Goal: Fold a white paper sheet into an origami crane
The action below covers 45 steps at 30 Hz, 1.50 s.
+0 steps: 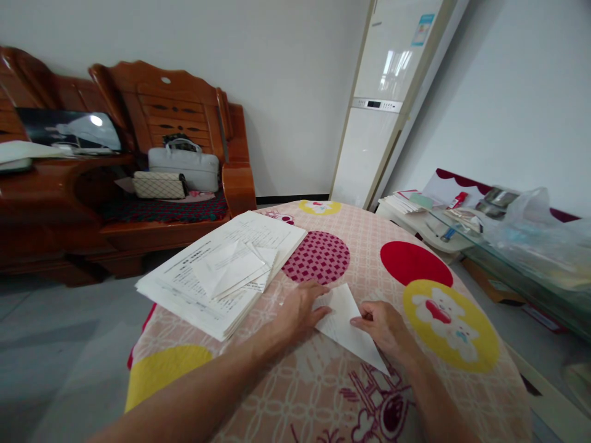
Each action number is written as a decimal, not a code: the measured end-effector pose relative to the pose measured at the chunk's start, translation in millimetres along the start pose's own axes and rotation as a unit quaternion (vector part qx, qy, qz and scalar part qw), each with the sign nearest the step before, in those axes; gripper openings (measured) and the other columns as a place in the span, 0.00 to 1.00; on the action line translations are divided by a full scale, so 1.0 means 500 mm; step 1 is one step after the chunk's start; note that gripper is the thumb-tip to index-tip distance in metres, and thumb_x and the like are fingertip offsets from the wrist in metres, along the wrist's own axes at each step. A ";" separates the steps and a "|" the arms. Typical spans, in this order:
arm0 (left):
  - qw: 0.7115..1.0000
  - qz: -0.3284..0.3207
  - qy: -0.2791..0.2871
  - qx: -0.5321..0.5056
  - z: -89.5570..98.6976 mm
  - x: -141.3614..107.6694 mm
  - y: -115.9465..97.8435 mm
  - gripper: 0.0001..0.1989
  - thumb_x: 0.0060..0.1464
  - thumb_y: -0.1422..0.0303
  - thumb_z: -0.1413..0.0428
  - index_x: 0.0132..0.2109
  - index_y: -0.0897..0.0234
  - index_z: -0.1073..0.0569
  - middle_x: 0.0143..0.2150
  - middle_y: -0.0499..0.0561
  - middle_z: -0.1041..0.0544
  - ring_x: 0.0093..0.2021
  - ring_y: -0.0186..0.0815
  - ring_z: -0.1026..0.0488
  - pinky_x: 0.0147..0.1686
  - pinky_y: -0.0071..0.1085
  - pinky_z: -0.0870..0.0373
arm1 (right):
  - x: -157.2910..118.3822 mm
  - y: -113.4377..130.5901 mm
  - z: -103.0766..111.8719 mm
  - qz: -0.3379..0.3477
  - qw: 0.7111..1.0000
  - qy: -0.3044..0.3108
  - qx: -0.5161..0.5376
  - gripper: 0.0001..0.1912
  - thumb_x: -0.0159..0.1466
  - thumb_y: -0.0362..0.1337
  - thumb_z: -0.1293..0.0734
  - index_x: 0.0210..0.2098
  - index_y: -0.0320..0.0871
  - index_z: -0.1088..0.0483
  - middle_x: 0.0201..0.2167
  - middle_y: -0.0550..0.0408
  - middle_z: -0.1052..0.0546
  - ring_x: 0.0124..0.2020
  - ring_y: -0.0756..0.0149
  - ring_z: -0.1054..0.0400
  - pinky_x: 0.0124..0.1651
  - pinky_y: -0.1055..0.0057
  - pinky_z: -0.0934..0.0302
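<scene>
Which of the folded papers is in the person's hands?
The paper on the tablecloth, between the left hand and right hand. The other folded papers lie on the stack, with neither hand on them.

Two hands (300, 307), one folded sheet (344, 323), two pale bags (184, 167) (one quilted).

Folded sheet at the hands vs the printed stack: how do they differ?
The folded sheet has pointed corners; the printed stack is roughly rectangular. The folded sheet is thin, while the printed stack is many layers thick. The left hand and right hand are at the folded sheet; neither touches the printed stack, which carries folded pieces on top. Shared: both are whitish paper on the patterned tablecloth.
</scene>
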<state>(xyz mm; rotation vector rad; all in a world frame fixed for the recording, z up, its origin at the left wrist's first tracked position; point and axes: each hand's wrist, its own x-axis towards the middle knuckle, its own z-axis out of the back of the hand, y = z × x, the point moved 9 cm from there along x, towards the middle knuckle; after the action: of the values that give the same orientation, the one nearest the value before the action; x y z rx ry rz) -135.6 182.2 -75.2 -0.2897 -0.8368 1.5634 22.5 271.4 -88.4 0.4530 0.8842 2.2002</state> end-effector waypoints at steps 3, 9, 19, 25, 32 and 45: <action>0.995 -0.023 0.029 0.089 -0.031 -0.003 -0.013 0.17 0.51 0.64 0.38 0.47 0.65 0.26 0.45 0.55 0.25 0.47 0.44 0.30 0.48 0.40 0.33 | -0.002 0.003 0.020 -0.020 0.996 -0.056 -0.070 0.05 0.49 0.38 0.27 0.22 0.45 0.26 0.19 0.57 0.26 0.22 0.67 0.38 0.26 0.72 0.53; 0.986 -0.040 0.039 0.156 -0.039 -0.008 -0.015 0.25 0.51 0.56 0.39 0.52 0.64 0.30 0.47 0.56 0.28 0.48 0.45 0.33 0.49 0.41 0.35 | -0.014 -0.033 0.038 -0.041 0.995 -0.091 -0.001 0.04 0.50 0.36 0.30 0.26 0.45 0.23 0.19 0.55 0.24 0.22 0.64 0.34 0.27 0.71 0.47; 0.971 -0.059 0.059 0.222 -0.056 -0.021 -0.032 0.34 0.52 0.50 0.42 0.59 0.65 0.36 0.52 0.58 0.31 0.51 0.47 0.35 0.51 0.42 0.38 | -0.013 -0.073 0.014 -0.087 0.988 -0.042 0.121 0.06 0.50 0.33 0.32 0.27 0.41 0.23 0.21 0.54 0.22 0.23 0.63 0.30 0.25 0.71 0.40; 0.969 -0.059 0.061 0.232 -0.059 -0.025 -0.035 0.36 0.52 0.51 0.41 0.62 0.63 0.40 0.53 0.58 0.31 0.51 0.47 0.36 0.51 0.42 0.39 | -0.016 -0.072 0.000 -0.111 0.978 -0.030 0.174 0.07 0.48 0.32 0.32 0.28 0.40 0.24 0.20 0.56 0.23 0.22 0.65 0.31 0.24 0.72 0.40; 0.974 -0.041 0.061 0.216 -0.054 -0.025 -0.029 0.37 0.51 0.53 0.39 0.62 0.63 0.40 0.52 0.58 0.31 0.51 0.47 0.35 0.50 0.42 0.38 | -0.019 -0.073 -0.016 -0.141 0.963 -0.033 0.229 0.10 0.49 0.35 0.29 0.31 0.38 0.23 0.22 0.54 0.22 0.21 0.67 0.32 0.23 0.73 0.42; 0.992 -0.030 -0.040 0.118 -0.034 -0.014 0.026 0.22 0.57 0.70 0.43 0.58 0.65 0.36 0.49 0.57 0.27 0.48 0.42 0.30 0.48 0.40 0.32 | -0.014 -0.063 -0.019 -0.135 0.986 -0.045 0.093 0.13 0.49 0.36 0.33 0.33 0.38 0.24 0.21 0.54 0.23 0.22 0.65 0.31 0.26 0.72 0.42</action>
<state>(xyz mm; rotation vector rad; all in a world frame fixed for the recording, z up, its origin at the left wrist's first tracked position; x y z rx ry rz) -133.3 181.8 -97.8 -0.0316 -0.7069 1.6077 37.6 277.9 -117.5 0.4858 1.0420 1.8476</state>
